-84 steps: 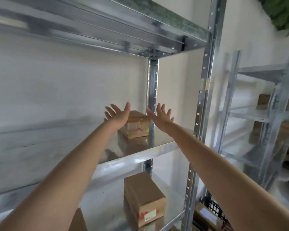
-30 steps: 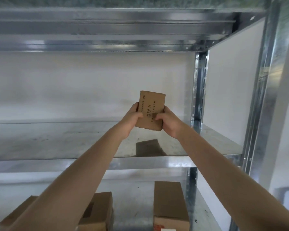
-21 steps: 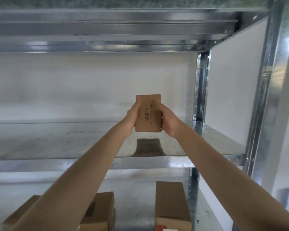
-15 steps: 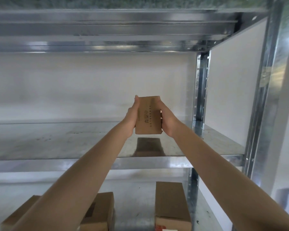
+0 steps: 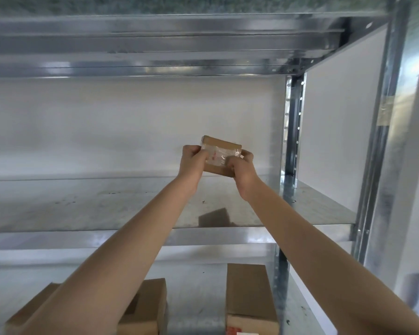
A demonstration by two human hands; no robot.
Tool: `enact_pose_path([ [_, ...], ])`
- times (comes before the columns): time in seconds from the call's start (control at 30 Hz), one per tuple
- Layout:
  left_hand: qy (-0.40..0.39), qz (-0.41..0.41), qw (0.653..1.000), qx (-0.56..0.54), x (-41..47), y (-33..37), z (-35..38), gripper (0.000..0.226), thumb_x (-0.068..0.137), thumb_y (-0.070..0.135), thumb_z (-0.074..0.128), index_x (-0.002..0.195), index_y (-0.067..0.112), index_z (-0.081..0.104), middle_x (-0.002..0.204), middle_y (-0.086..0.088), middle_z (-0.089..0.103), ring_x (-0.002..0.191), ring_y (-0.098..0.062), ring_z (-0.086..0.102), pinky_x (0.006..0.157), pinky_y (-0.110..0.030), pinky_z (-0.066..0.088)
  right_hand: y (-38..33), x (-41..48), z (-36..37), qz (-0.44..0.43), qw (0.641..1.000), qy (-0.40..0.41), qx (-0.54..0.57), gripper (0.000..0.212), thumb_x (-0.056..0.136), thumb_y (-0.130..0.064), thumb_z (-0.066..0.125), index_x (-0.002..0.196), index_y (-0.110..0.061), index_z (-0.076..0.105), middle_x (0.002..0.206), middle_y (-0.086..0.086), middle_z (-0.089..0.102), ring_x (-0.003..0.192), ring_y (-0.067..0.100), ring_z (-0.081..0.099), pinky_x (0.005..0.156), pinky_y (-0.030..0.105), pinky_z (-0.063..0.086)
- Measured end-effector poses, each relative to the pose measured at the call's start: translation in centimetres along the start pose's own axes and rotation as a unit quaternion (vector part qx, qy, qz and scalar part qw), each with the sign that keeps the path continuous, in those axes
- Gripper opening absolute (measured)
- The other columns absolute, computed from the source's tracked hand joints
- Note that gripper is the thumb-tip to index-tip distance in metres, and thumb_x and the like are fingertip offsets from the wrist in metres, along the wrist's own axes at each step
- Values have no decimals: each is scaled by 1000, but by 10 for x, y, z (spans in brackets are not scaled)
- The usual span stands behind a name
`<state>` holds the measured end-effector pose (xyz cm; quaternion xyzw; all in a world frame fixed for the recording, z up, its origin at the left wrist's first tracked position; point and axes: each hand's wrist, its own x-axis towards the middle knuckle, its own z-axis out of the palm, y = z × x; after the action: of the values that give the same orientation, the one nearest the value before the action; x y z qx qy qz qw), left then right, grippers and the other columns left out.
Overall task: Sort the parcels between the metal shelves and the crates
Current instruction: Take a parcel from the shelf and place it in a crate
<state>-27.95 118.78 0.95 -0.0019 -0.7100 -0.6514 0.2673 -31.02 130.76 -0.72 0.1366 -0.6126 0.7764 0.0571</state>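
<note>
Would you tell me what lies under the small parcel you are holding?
Beneath the small parcel, held clear, is the metal shelf with its dark reflection. The left hand and right hand cover the parcel's lower corners.

- We see soft, even, bright light; the white wall point(image 5: 107, 126) behind the parcel point(image 5: 221, 157) is washed pale.
- On the parcel's face, clear tape catches glare and blurs the red marks beneath.
- Below the parcel, the shiny shelf point(image 5: 82, 209) carries a dark, soft-edged patch.
- Above the parcel, pale streaks of glare run along the upper shelf's underside point(image 5: 155, 44).
- Far right of the parcel, the front upright point(image 5: 385, 141) bows and smears, and the frame's corners blur.
</note>
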Motion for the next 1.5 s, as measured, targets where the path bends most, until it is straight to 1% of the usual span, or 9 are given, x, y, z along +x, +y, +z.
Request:
enact_pose_path([
  [0.2, -68, -23, 997, 15, -4, -5, -1, 32, 92, 24, 50, 121, 12, 49, 112, -3, 59, 99, -15, 56, 86, -26, 44, 0, -6, -2, -27, 999, -35, -13, 42, 90, 2, 37, 127, -2, 56, 117, 17, 65, 106, 27, 60, 105, 43, 45],
  [0.43, -90, -36, 994, -53, -1, -8, 0, 73, 95, 70, 13, 96, 23, 69, 92, 4, 73, 84, -8, 70, 86, -25, 49, -3, 0, -1, 44, 997, -34, -48, 97, 63, -83, 53, 136, -19, 47, 124, 7, 65, 114, 24, 63, 107, 42, 44],
  [0.6, -99, -37, 994, -33, -2, -5, 3, 75, 95, 71, 18, 104, 18, 71, 103, -6, 73, 99, -20, 69, 95, -34, 51, 0, 0, -8, 46, 998, -10, -37, 42, 100, -47, 47, 128, -17, 38, 117, 5, 56, 116, 24, 57, 104, 40, 46],
  [0.7, -56, -47, 997, -29, -3, -7, 3, 43, 101, 51, 40, 106, 15, 61, 115, -11, 67, 106, -24, 65, 98, -40, 51, 0, -4, -10, 32, 999, -14, 1, 24, 100, -22, 46, 121, -17, 37, 123, 11, 55, 117, 28, 56, 101, 42, 48],
  [0.77, -19, -35, 998, -40, -4, -8, 3, 6, 98, 20, 49, 94, 17, 49, 122, -17, 61, 114, -30, 60, 100, -44, 50, 1, -5, -10, 12, 1000, -15, 18, 28, 95, -9, 45, 120, -17, 34, 128, 14, 53, 123, 32, 54, 104, 46, 47],
  [0.83, -15, -11, 998, -56, -4, -9, 4, 11, 94, 8, 48, 93, 19, 46, 122, -16, 58, 117, -31, 58, 98, -44, 50, 4, -6, -9, -9, 999, -15, 33, 33, 92, -4, 44, 119, -18, 33, 133, 16, 53, 124, 33, 53, 105, 46, 47],
  [1.03, -28, 39, 998, -50, -5, -10, 0, 35, 97, 25, 48, 132, 25, 53, 132, -6, 43, 104, -7, 55, 81, -17, 47, 3, -12, -3, -69, 994, -73, 42, 58, 89, -4, 43, 142, -24, 31, 125, -9, 56, 114, 19, 54, 97, 35, 47],
  [1.13, 4, 63, 997, -39, -5, -12, -10, 46, 100, 29, 52, 146, 30, 43, 133, -2, 33, 111, -7, 47, 92, -21, 37, 3, -15, 12, -108, 988, -107, 17, 51, 93, -10, 44, 142, -24, 45, 128, -1, 63, 110, 14, 62, 90, 28, 52],
  [1.5, 107, 129, 985, -39, -29, -11, -193, 48, 100, 16, 54, 145, 17, 36, 132, 0, 55, 105, 1, 60, 79, -13, 53, 40, -49, 203, -92, 971, -201, 93, 52, 98, -17, 61, 144, -19, 37, 132, 3, 58, 118, 15, 59, 102, 31, 50],
])
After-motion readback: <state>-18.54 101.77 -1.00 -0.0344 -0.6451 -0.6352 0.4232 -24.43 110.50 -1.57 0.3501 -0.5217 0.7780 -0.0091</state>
